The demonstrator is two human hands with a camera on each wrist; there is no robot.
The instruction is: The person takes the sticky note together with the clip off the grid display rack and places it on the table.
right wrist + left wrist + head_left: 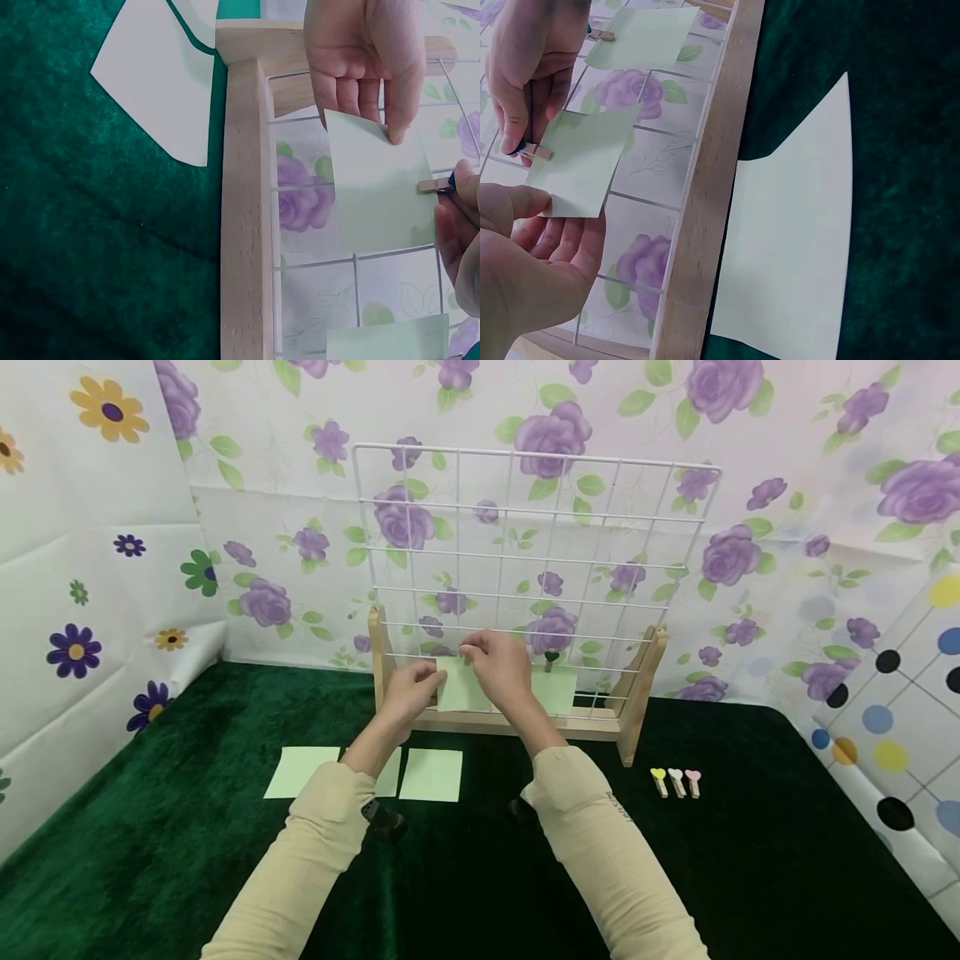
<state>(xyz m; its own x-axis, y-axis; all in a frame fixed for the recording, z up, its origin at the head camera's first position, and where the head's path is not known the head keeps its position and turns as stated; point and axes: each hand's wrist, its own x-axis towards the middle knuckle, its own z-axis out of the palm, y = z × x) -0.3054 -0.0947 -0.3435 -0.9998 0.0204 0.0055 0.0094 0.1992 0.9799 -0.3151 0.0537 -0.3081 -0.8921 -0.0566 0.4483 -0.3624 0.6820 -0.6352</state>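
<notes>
In the frame's centre, the left hand (408, 693) pinches a pale-green rectangular paper card (459, 689) before a white wire grid (540, 456); the right hand (501, 668) grips a blue-topped wooden clothespin (538, 152) at its upper edge: seemingly clipping (next probably wants the pin released).

Soft, even light brightens the floral backdrop (480, 410); the green velvet tablecloth (465, 877) sinks into near-black patches. Both wrist views look softer and hazier.
</notes>
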